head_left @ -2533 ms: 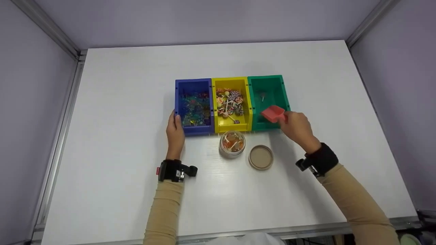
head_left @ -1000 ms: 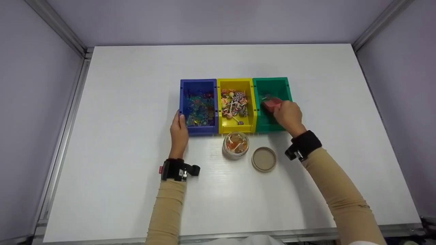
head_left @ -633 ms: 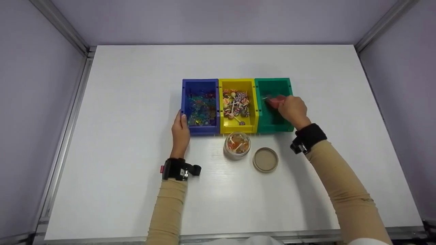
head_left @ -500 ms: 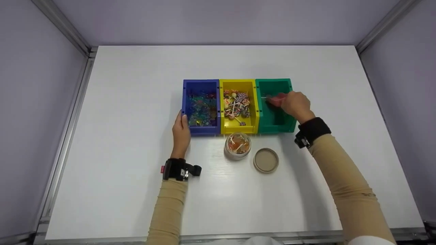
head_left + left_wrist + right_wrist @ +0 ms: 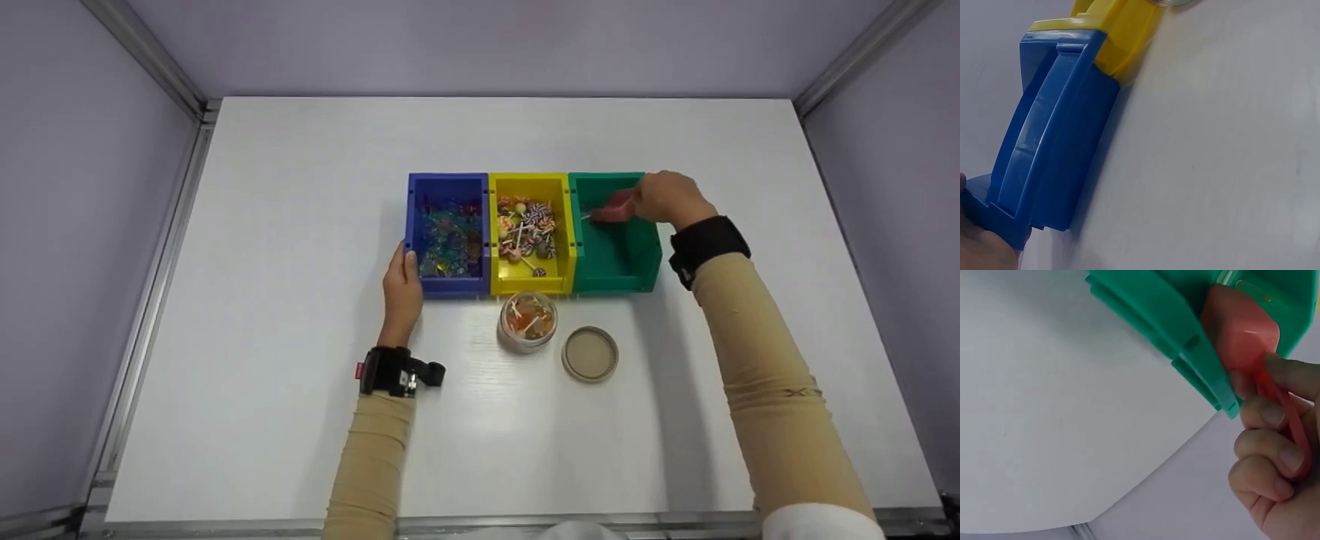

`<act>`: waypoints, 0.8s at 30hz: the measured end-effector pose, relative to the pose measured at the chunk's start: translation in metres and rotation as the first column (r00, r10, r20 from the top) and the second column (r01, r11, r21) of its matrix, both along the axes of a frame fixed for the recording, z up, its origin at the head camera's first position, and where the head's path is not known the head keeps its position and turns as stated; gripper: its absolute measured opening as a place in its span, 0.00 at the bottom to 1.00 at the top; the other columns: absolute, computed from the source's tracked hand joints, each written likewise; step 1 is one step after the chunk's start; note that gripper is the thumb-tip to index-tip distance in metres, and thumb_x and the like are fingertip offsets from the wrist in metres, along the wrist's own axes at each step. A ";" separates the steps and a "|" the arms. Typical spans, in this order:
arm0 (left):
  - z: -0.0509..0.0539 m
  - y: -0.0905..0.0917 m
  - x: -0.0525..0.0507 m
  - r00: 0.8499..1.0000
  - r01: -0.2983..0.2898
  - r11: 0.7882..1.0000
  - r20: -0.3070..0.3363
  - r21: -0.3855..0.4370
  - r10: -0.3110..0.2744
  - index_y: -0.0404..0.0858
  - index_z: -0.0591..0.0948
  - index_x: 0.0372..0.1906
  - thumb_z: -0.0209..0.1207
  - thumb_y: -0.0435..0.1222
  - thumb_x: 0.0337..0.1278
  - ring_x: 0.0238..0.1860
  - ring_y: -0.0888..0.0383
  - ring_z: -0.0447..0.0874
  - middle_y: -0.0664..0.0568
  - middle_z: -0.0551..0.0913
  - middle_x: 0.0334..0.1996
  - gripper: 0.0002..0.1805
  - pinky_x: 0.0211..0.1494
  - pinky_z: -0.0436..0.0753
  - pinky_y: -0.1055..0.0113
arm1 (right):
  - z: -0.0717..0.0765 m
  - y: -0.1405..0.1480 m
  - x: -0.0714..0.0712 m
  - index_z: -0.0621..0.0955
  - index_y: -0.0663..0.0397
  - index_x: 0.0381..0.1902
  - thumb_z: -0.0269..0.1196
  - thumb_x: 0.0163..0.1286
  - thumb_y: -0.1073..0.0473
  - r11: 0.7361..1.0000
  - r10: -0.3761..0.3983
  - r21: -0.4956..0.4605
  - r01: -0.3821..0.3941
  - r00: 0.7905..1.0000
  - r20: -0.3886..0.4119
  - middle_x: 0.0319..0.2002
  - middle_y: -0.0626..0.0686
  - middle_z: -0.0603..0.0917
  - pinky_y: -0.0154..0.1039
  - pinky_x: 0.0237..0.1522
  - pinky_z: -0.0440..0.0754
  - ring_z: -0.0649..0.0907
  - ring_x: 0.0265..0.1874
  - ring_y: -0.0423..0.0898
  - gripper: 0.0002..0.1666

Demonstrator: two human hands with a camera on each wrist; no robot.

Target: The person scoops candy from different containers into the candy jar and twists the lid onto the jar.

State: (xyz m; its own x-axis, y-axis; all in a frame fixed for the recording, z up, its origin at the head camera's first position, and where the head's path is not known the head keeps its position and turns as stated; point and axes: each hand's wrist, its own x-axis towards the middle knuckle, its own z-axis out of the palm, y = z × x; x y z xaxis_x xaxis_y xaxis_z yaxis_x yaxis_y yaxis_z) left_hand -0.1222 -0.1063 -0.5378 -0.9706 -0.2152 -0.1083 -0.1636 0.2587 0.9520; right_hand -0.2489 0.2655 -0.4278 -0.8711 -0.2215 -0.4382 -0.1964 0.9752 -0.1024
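Observation:
In the head view my left hand (image 5: 403, 292) grips the near left edge of the blue bin (image 5: 450, 286), which holds clear coloured pieces; the left wrist view shows part of the hand (image 5: 985, 247) at the bin's corner. My right hand (image 5: 671, 196) holds a red scoop (image 5: 619, 206) by its handle, at the far right of the green bin (image 5: 615, 259). Curled fingers wrap the handle in the right wrist view, and the scoop's bowl (image 5: 1241, 329) is down inside the bin. A lollipop stick (image 5: 587, 217) shows beside the bowl; the candy itself is hard to make out.
Between them stands a yellow bin (image 5: 531, 285) with several striped lollipops. In front are an open jar (image 5: 529, 322) of orange candies with white sticks and a round tan lid (image 5: 590, 354). All rest on a white table (image 5: 480, 450) with walls behind and beside it.
My right hand has carried the scoop from the green bin's near right corner into the bin, then towards its far right side. The left hand stays on the blue bin.

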 end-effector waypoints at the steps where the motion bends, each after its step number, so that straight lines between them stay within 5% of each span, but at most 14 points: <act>1: 0.000 0.000 0.000 1.000 0.001 1.000 -0.004 -0.001 -0.001 0.28 0.57 0.73 0.36 0.38 0.78 0.76 0.44 0.57 0.36 0.61 0.73 0.27 0.80 0.60 0.53 | -0.001 0.002 0.000 0.79 0.67 0.34 0.50 0.72 0.56 1.000 0.028 -0.005 -0.028 1.000 -0.012 0.27 0.58 0.75 0.42 0.30 0.72 0.72 0.27 0.52 0.19; 5: -0.001 0.000 0.001 1.000 -0.007 1.000 0.014 -0.011 0.007 0.28 0.57 0.73 0.36 0.38 0.78 0.76 0.44 0.57 0.35 0.61 0.73 0.27 0.79 0.60 0.53 | -0.007 0.008 0.004 0.79 0.65 0.32 0.51 0.73 0.56 0.992 0.112 -0.043 -0.115 0.991 -0.077 0.23 0.56 0.75 0.41 0.28 0.71 0.72 0.25 0.51 0.18; 10: -0.001 -0.001 0.001 1.000 -0.001 1.000 0.007 -0.017 0.001 0.27 0.57 0.73 0.36 0.38 0.78 0.76 0.43 0.57 0.35 0.61 0.73 0.27 0.79 0.60 0.53 | -0.013 0.013 0.009 0.80 0.66 0.32 0.54 0.73 0.55 0.989 0.118 -0.077 -0.127 0.986 -0.116 0.24 0.58 0.77 0.44 0.29 0.72 0.73 0.25 0.51 0.18; 24: -0.001 -0.004 0.002 1.000 -0.007 1.000 -0.015 -0.009 0.006 0.26 0.59 0.72 0.37 0.37 0.77 0.75 0.42 0.59 0.34 0.62 0.72 0.26 0.79 0.61 0.52 | -0.010 0.010 0.007 0.83 0.66 0.43 0.53 0.72 0.58 0.992 0.107 -0.060 -0.110 0.992 -0.063 0.27 0.59 0.80 0.41 0.29 0.71 0.72 0.26 0.51 0.18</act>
State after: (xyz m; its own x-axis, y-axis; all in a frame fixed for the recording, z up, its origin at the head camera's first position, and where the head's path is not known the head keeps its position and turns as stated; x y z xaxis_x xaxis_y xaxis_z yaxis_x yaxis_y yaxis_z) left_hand -0.1204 -0.1103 -0.5392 -0.9706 -0.2225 -0.0915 -0.1508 0.2665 0.9520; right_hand -0.2416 0.2758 -0.4377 -0.8647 -0.3415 -0.3684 -0.3082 0.9398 -0.1477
